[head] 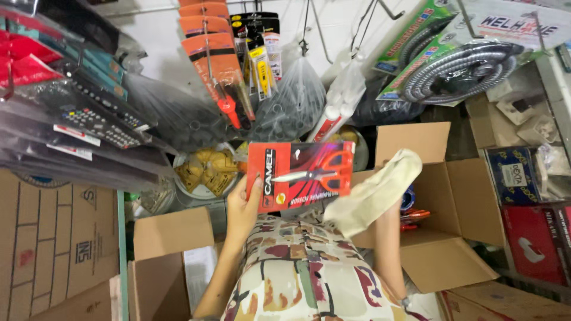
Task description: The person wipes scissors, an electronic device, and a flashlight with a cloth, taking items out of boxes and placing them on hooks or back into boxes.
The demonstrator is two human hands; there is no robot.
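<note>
Setting: a crowded shop corner is seen from above, with hanging stock on the wall and open cartons below
Left hand: the left hand [244, 205] is closed around the left edge of a red scissors pack [300, 175], with the thumb laid across its front
Scissors pack: the pack is held up flat towards the camera, above the lap; orange-handled scissors are shown behind its clear window
Right hand: the right hand [389, 178] is hidden under a pale cloth [372, 193]; how far it is closed cannot be told
Cloth: it is draped over the hand and touches the right edge of the pack
Lap: a patterned garment [309, 273] is seen beneath both arms
Carton: an open cardboard box [452, 208] is placed just to the right of the right arm, with orange handles seen inside
Further out: orange carded tools [217, 65] and a coiled metal hose in a packet [458, 68] are hung above; bagged remote controls [98, 116] are stacked at the left
</note>
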